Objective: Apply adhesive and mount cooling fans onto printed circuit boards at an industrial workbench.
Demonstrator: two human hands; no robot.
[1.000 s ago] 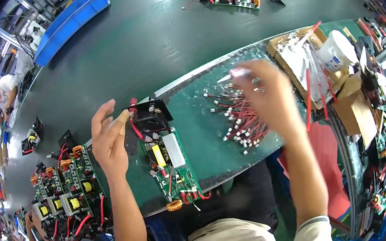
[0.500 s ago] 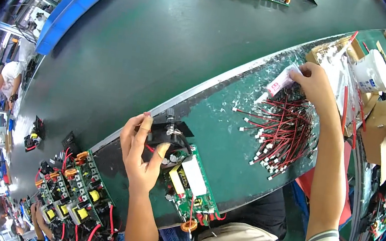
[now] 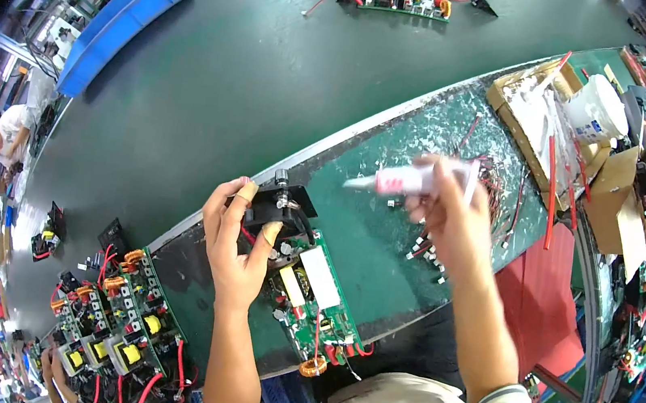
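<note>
My left hand (image 3: 234, 267) grips a black end panel (image 3: 259, 206) between thumb and fingers. A metal-and-black terminal post (image 3: 282, 188) stands on that panel. Black and red wires run from the panel to a green circuit board (image 3: 337, 326), which lies on the bench and carries a white block, a yellow transformer and a copper-coloured coil. To the right, my right hand (image 3: 455, 219) is closed round a white glue tube (image 3: 405, 181) with pink print, held above the bench. Its tapered nozzle points left toward the panel, with a gap between. Motion blurs the hand slightly.
Red-and-black leads with white plugs (image 3: 432, 255) lie partly under my right hand. Beyond stand a cardboard box (image 3: 506, 111) and a white tub (image 3: 598, 111). Several assembled boards (image 3: 129, 323) crowd the lower left, near another person's hand (image 3: 55, 378). A blue bin (image 3: 122, 24) sits at the far left.
My right hand has lifted the glue tube from over the lead pile and brought it left and nearer, nozzle turned toward the panel. The left hand keeps its hold. The conveyor-side board appears farther left.
</note>
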